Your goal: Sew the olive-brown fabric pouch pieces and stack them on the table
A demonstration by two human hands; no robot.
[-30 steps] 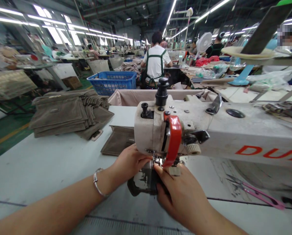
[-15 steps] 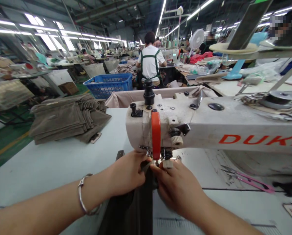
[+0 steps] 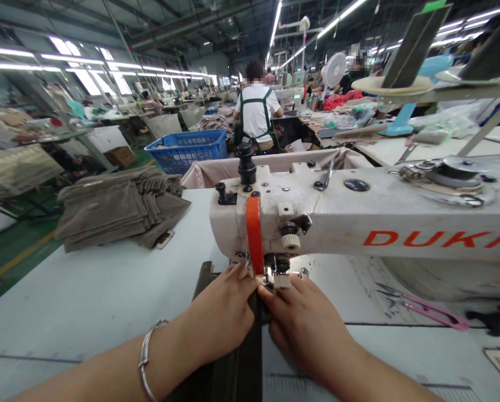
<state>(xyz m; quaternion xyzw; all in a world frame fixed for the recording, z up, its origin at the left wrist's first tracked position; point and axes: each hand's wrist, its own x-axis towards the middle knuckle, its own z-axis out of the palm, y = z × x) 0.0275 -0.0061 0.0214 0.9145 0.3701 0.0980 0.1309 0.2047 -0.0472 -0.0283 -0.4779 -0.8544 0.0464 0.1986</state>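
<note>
Head view: left hand [image 3: 222,318] and right hand [image 3: 311,324], fingers curled, grip unclear, touch dark cloth [image 3: 250,363] toward the tabletop's [image 3: 107,287] near edge; likely soft, best held by its sides.

Grn flr [image 3: 26,234], yel line [image 3: 18,259]; tube lts [image 3: 342,19] o/head.

My forearms [image 3: 103,365] slant inward toward each other. My left hand [image 3: 227,312] is curled, palm down, fingertips close beside those of my right hand [image 3: 311,321].
</note>
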